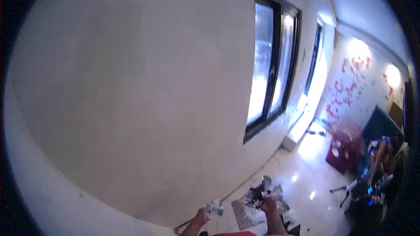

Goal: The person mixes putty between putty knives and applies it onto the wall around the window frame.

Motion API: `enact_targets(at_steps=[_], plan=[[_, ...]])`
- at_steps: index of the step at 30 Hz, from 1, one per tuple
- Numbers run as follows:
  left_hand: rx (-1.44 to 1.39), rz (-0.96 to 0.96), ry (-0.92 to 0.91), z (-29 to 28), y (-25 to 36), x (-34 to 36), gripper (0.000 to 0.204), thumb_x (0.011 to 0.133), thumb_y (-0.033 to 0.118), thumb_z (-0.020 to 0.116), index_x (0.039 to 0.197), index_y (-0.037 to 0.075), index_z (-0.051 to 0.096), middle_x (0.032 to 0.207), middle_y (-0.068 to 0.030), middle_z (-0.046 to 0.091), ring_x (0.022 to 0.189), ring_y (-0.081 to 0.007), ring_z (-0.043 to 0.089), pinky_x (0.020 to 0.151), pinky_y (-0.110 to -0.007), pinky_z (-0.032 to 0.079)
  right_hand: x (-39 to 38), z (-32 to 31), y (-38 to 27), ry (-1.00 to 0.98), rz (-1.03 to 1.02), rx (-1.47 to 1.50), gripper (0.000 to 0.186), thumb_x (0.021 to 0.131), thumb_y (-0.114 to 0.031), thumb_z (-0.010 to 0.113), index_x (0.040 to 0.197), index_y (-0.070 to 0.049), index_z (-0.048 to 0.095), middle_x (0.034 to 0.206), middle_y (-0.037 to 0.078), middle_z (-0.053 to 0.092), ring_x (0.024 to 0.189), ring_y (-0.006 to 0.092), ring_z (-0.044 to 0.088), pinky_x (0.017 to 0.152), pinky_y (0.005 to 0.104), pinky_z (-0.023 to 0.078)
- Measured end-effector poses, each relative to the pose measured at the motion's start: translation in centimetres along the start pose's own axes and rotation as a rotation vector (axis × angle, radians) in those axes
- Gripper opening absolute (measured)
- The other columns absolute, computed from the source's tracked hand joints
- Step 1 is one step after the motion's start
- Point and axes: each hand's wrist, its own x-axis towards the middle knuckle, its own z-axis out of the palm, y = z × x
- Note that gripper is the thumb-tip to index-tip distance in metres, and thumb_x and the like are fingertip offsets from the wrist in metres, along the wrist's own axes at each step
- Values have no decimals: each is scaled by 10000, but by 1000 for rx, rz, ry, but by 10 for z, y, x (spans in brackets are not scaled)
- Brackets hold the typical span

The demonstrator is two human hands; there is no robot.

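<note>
Red cloth [236, 234] at the bottom edge, with left hand [201, 216] clenched on a ragged, white-smeared piece [216, 207], right hand [269, 203], grip impossible to tell, at dark, jagged, white-flecked scraps [250, 196] by a flat, smeared board [241, 216] on glossy floor [302, 188], near smooth, patchily matte wall [144, 105].

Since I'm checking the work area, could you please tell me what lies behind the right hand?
Around the right hand, dark, white-smeared material and a pale brown sheet show behind it; whatever the hand itself covers cannot be seen.
</note>
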Motion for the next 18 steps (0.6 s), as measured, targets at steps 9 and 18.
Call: enact_targets(at_steps=[9,18], plan=[[183,117,335,128,27,-11,355,743,190,487,1057,30,442,1011,-88,505,936,-209,485,816,-347,393,51,22,-48,-222,100,-197,462,664,-3,444,1123,-49,414,1091,123,477,991,276,475,910,436,330],[114,244,473,122,49,-29,316,764,210,468,1043,62,460,992,-60,507,906,-181,476,795,-323,385,102,117,-66,-360,65,-262,449,641,-69,440,1086,-14,436,1015,109,523,946,249,508,880,396,369]])
